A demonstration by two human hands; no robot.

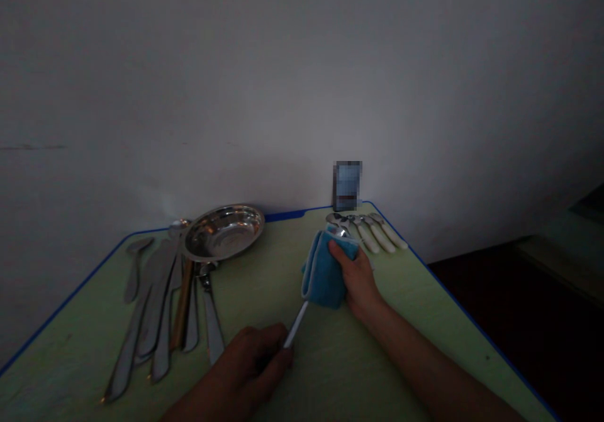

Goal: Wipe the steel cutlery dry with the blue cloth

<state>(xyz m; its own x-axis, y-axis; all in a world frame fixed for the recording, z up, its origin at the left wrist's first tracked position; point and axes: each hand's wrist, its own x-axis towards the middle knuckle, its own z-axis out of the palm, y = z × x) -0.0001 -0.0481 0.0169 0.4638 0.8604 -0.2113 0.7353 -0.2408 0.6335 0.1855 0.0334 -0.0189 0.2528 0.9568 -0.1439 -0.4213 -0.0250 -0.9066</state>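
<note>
My left hand [250, 365] is closed around the lower end of a spoon's pale handle [296, 324], near the front of the table. The spoon slants up and to the right into a folded blue cloth [325, 274]. My right hand [357, 277] grips that cloth, thumb on top, wrapped about the spoon's upper part. A shiny metal end [338, 232] shows just past the cloth's upper edge; the middle of the spoon is hidden.
White-handled spoons [377, 233] lie side by side at the back right, before an upright phone-like device [347, 186]. At left are a steel bowl [224, 233] and several large utensils [160, 309]. The light-green table [283, 277] has a blue edge; a wall stands behind.
</note>
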